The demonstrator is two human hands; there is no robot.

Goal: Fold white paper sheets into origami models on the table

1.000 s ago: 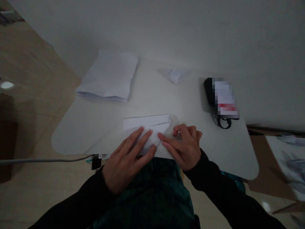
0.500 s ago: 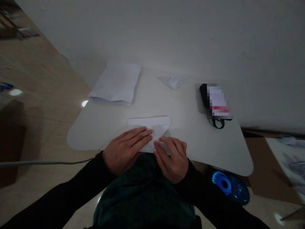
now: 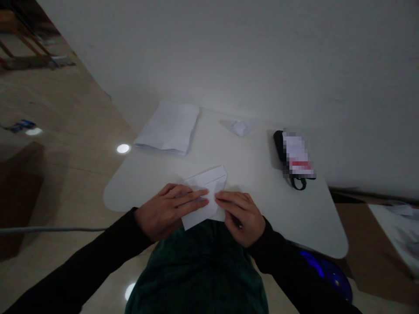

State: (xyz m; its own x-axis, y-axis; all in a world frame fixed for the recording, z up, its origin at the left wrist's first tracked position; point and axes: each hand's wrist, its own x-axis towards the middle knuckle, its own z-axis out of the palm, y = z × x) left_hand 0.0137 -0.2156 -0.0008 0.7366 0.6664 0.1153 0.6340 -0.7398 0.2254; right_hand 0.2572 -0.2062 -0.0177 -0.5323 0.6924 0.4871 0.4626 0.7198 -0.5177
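Note:
A white folded sheet of paper (image 3: 209, 176) lies at the front edge of the white table, turned at a slant, with a crease line along its upper strip. My left hand (image 3: 172, 207) rests over its left part, fingers stretched out flat on top and thumb hidden. From the right, my right hand (image 3: 240, 213) has its fingers pressed together at the paper's right edge, its thumb bent underneath. The fingertips of both hands are close together, with a narrow gap between them. The paper's lower left corner sticks out past the table edge.
On the table (image 3: 262, 205) lie a stack of white paper (image 3: 170, 126) at back left, a small folded paper piece (image 3: 240, 127) at the back, and a dark pouch with a strap and blurred label (image 3: 297, 155) at right. A wall stands behind. A blue-lit device (image 3: 330, 274) sits below.
The folded paper has turned counterclockwise, its right end now higher. My right fingers have straightened along its right edge; my left hand remains on its left part. The camera view has shifted slightly.

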